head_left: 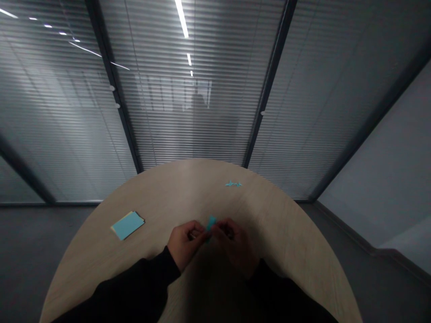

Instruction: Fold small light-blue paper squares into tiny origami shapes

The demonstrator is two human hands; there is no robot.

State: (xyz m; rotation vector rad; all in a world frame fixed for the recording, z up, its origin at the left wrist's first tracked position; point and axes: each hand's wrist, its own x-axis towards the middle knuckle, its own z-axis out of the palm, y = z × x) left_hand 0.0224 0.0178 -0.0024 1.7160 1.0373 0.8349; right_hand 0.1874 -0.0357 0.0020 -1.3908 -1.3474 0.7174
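A small folded piece of blue paper point(211, 222) is pinched between my two hands above the near middle of the table. My left hand point(187, 242) grips it from the left, thumb and forefinger closed at its lower part. From the right, my right hand point(234, 244) closes its fingertips on the same piece. The fingers cover much of the paper, so its exact shape is hidden. Farther back and to the right lie two small folded blue paper figures point(233, 184), side by side. On the left rests a stack of paper sheets point(128, 225), blue on top with a yellowish edge beneath.
The round wooden table point(182, 188) has its curved far edge near a glass partition with blinds point(195, 130). Dark frame posts divide the glass. A pale wall point(387, 179) stands at the right, and grey floor point(30, 251) shows beyond the table.
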